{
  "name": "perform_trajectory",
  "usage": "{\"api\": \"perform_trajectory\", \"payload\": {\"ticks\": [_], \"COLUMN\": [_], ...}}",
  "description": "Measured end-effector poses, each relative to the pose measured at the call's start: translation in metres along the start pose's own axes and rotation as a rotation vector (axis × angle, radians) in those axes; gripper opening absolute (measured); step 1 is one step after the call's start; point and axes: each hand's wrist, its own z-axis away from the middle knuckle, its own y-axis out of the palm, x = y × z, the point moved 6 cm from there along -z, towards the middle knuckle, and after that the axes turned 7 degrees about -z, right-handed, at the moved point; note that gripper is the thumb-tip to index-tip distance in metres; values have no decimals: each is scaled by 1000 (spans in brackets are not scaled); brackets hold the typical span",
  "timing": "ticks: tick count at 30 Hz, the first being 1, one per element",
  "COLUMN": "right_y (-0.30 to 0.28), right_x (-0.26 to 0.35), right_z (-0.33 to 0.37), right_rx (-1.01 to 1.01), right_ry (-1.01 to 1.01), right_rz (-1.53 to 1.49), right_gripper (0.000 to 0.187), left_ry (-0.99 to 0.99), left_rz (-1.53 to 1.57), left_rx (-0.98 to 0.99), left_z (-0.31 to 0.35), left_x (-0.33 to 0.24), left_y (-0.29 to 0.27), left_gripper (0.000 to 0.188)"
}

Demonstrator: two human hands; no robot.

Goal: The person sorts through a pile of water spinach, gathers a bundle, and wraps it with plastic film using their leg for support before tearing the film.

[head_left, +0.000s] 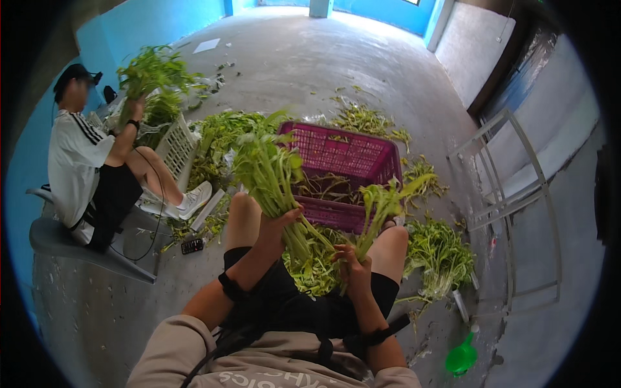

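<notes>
My left hand (278, 225) is closed round a thick bunch of leafy green stalks (264, 178), leaves up and pale stems hanging below the fist. In my right hand (353, 266), fingers pinched together, is a smaller bunch of the same stalks (378, 210). Its upper leaves overlap the near right side of a purple plastic crate (336, 150). Several loose stalks lie inside that crate, just beyond my knees. Under my hands, between my legs, a heap of cut leaves and stems (317, 268) covers the floor.
A seated co-worker (84, 139) on a grey chair (61, 236) at left holds up greens beside a white crate (176, 150). More greens (440, 257) lie right of my knee. A green plastic scoop-like object (460, 355), a black remote (193, 246) and a metal frame (543, 181) stand out.
</notes>
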Motion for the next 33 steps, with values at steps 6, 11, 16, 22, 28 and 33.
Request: {"api": "perform_trajectory", "payload": {"ticks": [6,11,16,22,28,33], "right_y": [-23,-25,-19,-30,-40,-32], "right_x": [-41,-38,-41,-46,-53,-50], "right_z": [-11,-15,-10,-16,-19,-14], "right_rx": [-87,-11,6,-15,-79,56], "right_ry": [-53,173,221,281,323,337], "right_rz": [363,99,101,5,-37,-96], "right_gripper": [26,25,29,29,28,27], "left_ry": [-139,-76,-101,-202,-175,-262], "left_rz": [162,73,8,64,24,98], "left_rx": [42,66,99,168,153,180], "left_z": [-6,-13,-13,-18,-27,-24], "left_x": [56,53,57,73,81,81], "left_y": [-23,-36,-43,-32,-25,-22], "left_gripper": [29,24,26,25,24,24]}}
